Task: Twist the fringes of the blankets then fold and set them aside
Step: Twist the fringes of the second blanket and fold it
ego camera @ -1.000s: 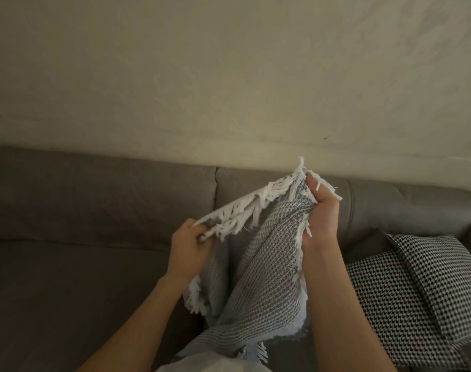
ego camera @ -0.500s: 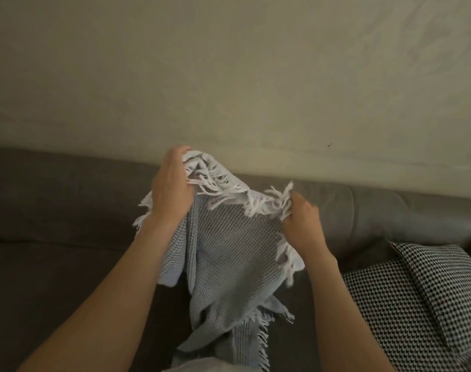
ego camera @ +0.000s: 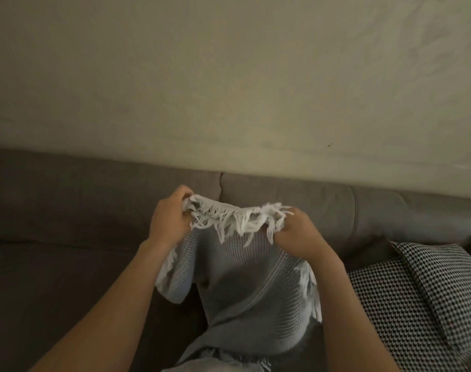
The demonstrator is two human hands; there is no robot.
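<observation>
1. Well, the sofa (ego camera: pixel 68 210) is stretching across the lower half of the view, under a pale wall.
2. In front of the sofa's back cushions, the grey blanket (ego camera: pixel 245 277) is hanging from both hands, its lower part draping down toward the person.
3. At the sofa's right end, a black-and-white checked piece (ego camera: pixel 416 291) is lying on the seat. I cannot tell whether it is a cushion or a folded blanket.
4. The left hand (ego camera: pixel 170 224) is gripping the blanket's top edge with its fingers curled round the cloth. The right hand (ego camera: pixel 296 234) is pinching the same edge, nearer the sofa's right end.
5. Between the hands, the white fringe (ego camera: pixel 239 221) is dangling in loose strands that look untwisted.
6. By my reading, the twisting step is only getting under way and folding is not yet begun. The next move is calling for one hand to be holding the edge taut while the other is singling out a small bunch of strands and rolling it between the fingertips.
</observation>
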